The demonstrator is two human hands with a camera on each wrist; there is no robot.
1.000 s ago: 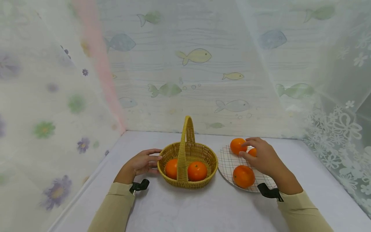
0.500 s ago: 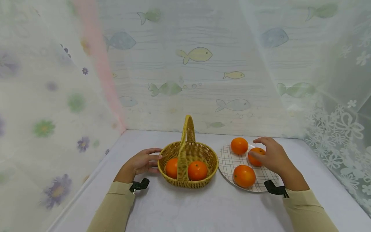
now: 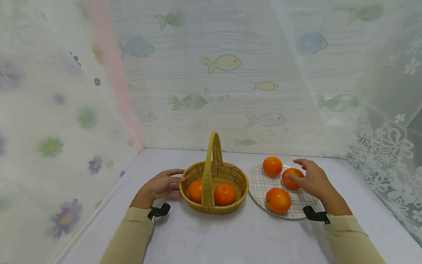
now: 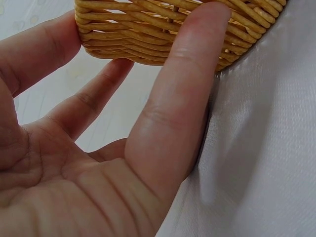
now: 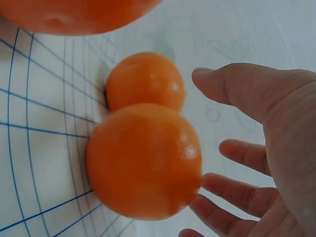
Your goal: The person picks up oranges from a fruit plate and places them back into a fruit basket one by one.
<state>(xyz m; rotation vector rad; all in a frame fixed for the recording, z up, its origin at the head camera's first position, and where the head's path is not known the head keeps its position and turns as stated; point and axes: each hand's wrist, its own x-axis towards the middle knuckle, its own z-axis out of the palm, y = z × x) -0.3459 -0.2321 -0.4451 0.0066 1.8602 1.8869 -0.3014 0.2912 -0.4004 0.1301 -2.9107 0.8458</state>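
My left hand (image 3: 161,185) touches the left side of a yellow woven basket (image 3: 217,210) with a tall hoop handle. In the left wrist view the thumb (image 4: 182,74) and fingertips lie against the basket's wickerwork (image 4: 128,37), fingers fairly straight. Two oranges sit in the basket, one right of the handle (image 3: 225,194), the other partly behind it. A round checked plate (image 3: 260,187) to the right carries three oranges. My right hand (image 3: 313,179), fingers spread, is beside the plate's rightmost orange (image 3: 292,178). The right wrist view shows fingertips right at the side of that orange (image 5: 145,163).
A back orange (image 3: 272,166) and a front orange (image 3: 278,200) share the plate. White cloth (image 3: 244,238) covers the table. Fish-print curtain (image 3: 224,110) hangs behind, flowered curtain (image 3: 66,165) at the left, and lace (image 3: 392,157) at the right.
My right hand has drawn back to the right from over the plate, uncovering the rightmost orange. The left hand and basket have stayed in place.
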